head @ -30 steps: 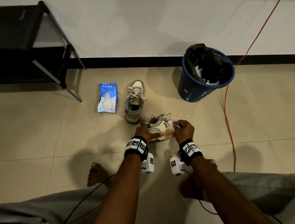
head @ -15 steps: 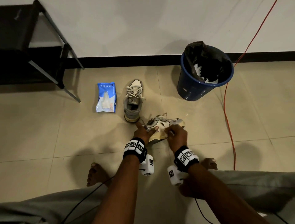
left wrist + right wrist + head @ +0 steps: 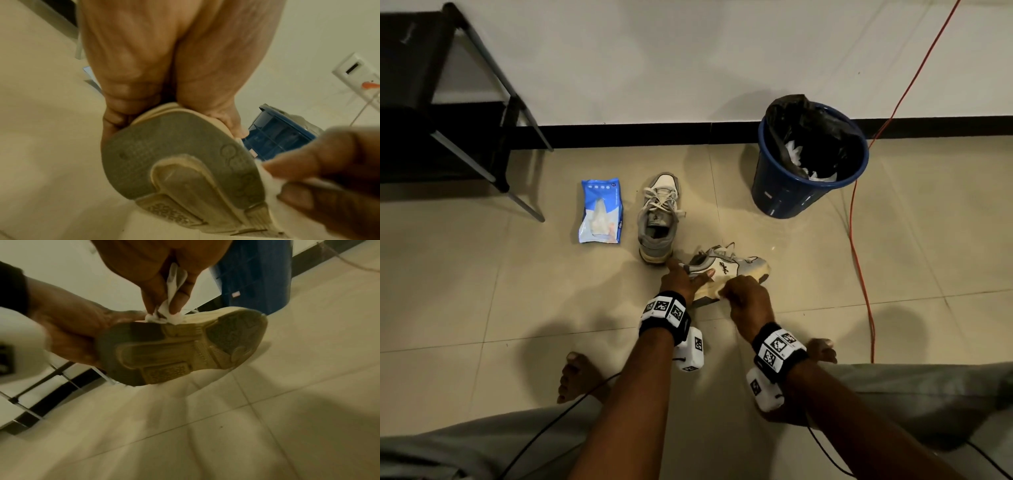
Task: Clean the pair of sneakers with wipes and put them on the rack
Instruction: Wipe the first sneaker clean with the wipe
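Flanking the held sneaker (image 3: pixel 726 270): second sneaker (image 3: pixel 658 219), wipes pack (image 3: pixel 601 216), bin (image 3: pixel 791 192).

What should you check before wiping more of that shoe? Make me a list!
1. Left hand grips the heel of the held shoe firmly: ok.
2. Right hand pinches a wipe against the shoe's side edge: ok.
3. Wipe clean enough to go on: cannot tell, it is crumpled.
4. Bin nearby for the used wipe: ok.
5. Wipe pack on the floor for a fresh one: ok.
6. Other shoe on the rack: not ok, it stands on the floor.
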